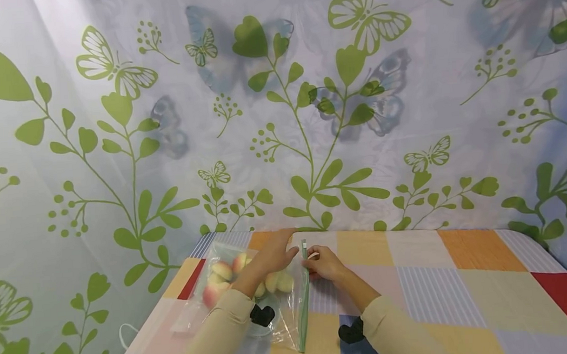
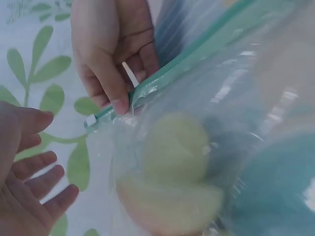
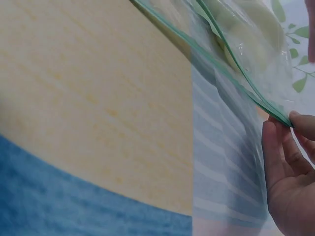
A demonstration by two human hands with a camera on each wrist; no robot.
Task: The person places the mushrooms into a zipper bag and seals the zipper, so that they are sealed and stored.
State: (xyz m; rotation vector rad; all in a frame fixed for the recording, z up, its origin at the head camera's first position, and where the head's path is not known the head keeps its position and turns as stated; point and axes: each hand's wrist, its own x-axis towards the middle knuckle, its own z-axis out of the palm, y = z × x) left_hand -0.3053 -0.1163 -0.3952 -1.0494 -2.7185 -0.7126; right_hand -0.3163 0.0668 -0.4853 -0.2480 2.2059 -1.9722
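Observation:
A clear zip bag (image 1: pixel 284 317) with a green zip edge (image 1: pixel 303 311) lies on the table, yellow and red fruit pieces (image 1: pixel 215 290) inside it. At the far end of that edge my right hand (image 1: pixel 327 265) pinches the green strip between thumb and fingers. A white slider (image 2: pixel 91 119) sits at the strip's end, just past the pinching fingertips. My left hand (image 1: pixel 272 253) is over the bag's far part, fingers spread and apart from the slider in the left wrist view. In the right wrist view the two green strips part away from the pinched corner.
A patchwork-patterned cloth (image 1: pixel 432 292) covers the table. Behind it hangs a pale curtain (image 1: pixel 280 117) printed with green leaves and butterflies. A bluish round shape (image 2: pixel 280 182) shows through the bag. A white cord (image 1: pixel 123 334) loops beside the table's left edge.

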